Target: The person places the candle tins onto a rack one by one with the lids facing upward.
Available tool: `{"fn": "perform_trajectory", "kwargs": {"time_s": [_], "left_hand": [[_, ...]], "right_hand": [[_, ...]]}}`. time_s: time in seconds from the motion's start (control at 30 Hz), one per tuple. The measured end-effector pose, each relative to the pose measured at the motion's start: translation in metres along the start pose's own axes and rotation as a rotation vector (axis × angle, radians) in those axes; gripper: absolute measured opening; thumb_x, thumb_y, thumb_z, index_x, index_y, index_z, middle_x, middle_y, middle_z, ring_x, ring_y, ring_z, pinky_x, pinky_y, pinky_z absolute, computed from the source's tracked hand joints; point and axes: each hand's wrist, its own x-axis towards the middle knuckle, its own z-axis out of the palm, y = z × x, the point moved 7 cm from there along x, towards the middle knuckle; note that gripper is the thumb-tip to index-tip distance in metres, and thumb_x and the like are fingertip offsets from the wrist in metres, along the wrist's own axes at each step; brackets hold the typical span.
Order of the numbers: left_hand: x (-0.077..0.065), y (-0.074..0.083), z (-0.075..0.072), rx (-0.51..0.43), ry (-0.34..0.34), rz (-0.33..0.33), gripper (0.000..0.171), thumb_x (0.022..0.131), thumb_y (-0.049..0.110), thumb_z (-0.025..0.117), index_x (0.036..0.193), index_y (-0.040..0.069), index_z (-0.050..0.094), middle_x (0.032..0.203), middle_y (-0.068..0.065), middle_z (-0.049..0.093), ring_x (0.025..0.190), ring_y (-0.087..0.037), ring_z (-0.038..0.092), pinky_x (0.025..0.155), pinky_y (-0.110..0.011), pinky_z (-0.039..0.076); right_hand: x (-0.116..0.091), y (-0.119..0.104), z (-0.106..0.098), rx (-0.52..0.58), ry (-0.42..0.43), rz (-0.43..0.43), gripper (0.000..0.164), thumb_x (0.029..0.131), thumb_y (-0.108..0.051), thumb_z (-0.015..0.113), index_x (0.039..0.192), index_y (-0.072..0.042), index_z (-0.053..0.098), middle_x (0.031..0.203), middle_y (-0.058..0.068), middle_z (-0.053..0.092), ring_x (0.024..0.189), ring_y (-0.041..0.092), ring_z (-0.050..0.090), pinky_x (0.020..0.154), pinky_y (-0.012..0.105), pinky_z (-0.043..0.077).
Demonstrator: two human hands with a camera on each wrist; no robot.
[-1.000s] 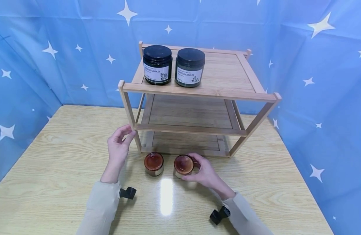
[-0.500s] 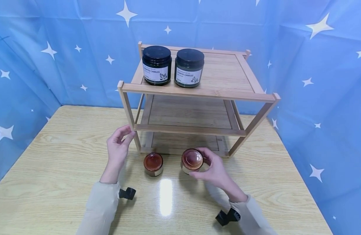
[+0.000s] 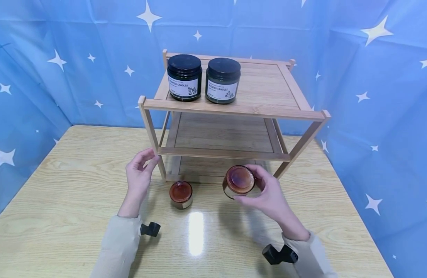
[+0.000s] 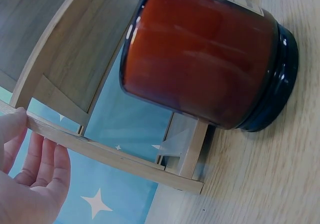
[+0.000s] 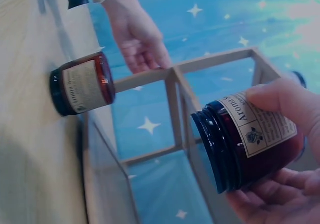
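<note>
My right hand (image 3: pixel 267 193) holds an amber candle jar (image 3: pixel 239 180) above the table, thumb on one side and fingers on the other. Its base faces up and its black lid (image 5: pixel 212 149) faces down, seen in the right wrist view. A second amber candle jar (image 3: pixel 180 193) stands lid-down on the table before the shelf rack. My left hand (image 3: pixel 140 170) grips the left front post of the wooden shelf rack (image 3: pixel 234 109) between thumb and fingers; the left wrist view shows the thumb (image 4: pixel 14 126) against the post.
Two dark green scented candle jars, a left one (image 3: pixel 184 79) and a right one (image 3: pixel 222 81), stand on the rack's top shelf. A middle shelf (image 3: pixel 224 133) and a bottom shelf lie below. A blue star-patterned curtain (image 3: pixel 95 58) hangs behind the wooden table (image 3: pixel 78 200).
My right hand has lifted the amber candle jar off the table and carried it to the right and toward the rack. The left hand and the other jars stay put.
</note>
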Motion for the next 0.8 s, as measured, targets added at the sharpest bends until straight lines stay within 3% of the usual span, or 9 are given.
{"fn": "perform_trajectory", "kwargs": {"time_s": [0.57,0.8], "left_hand": [[0.000,0.000,0.000,-0.003,-0.009,-0.012,0.027,0.084,-0.013,0.058,0.099,0.007,0.067,0.089,0.007,0.065,0.089,-0.009,0.060,0.084,-0.020,0.052],[0.000,0.000,0.000,0.010,-0.011,-0.002,0.024,0.085,-0.012,0.059,0.099,0.005,0.067,0.090,0.008,0.065,0.090,-0.008,0.060,0.083,-0.020,0.052]], "right_hand": [[0.009,-0.037,-0.026,-0.001,0.083,-0.070,0.064,0.056,0.015,0.080,0.114,0.005,0.054,0.103,0.002,0.061,0.091,0.011,0.059,0.078,0.016,0.050],[0.011,-0.048,-0.036,-0.035,0.110,-0.044,0.064,0.056,0.015,0.080,0.113,0.005,0.054,0.101,0.001,0.060,0.088,0.011,0.059,0.076,0.015,0.049]]}}
